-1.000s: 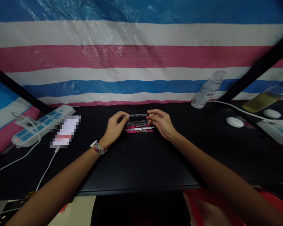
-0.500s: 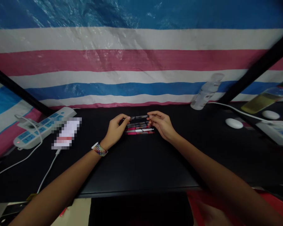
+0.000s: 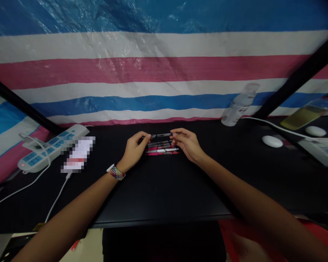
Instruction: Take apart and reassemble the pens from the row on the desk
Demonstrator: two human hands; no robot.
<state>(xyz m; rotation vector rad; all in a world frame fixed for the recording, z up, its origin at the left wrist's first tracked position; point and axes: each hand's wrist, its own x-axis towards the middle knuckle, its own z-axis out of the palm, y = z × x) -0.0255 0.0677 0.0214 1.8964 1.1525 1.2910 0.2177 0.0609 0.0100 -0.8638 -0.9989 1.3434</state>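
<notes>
One power strip (image 3: 38,158) is lying left. Left hand (image 3: 135,147) and right hand (image 3: 187,143), nearly closed, are pinching the rear pen (image 3: 161,135) by its ends. Other pens (image 3: 161,150) are lying just nearer; bare desk (image 3: 158,189) is extending to the front edge (image 3: 158,221).

Two hands (image 3: 132,149) (image 3: 190,145) at centre, with at least four pens (image 3: 162,150); two bottles (image 3: 239,107) (image 3: 306,114) and two rounded white objects (image 3: 272,141) (image 3: 315,131) at right; one power strip (image 3: 53,147) at left.

Nearer the person than the fingers (image 3: 180,130), past a row of pens (image 3: 164,150), the surface (image 3: 164,193) is leaving room. Beyond them, striped plastic sheeting (image 3: 164,69) is blocking; rightward a bottle (image 3: 235,111), leftward a power strip (image 3: 54,143) are obstructing.
</notes>
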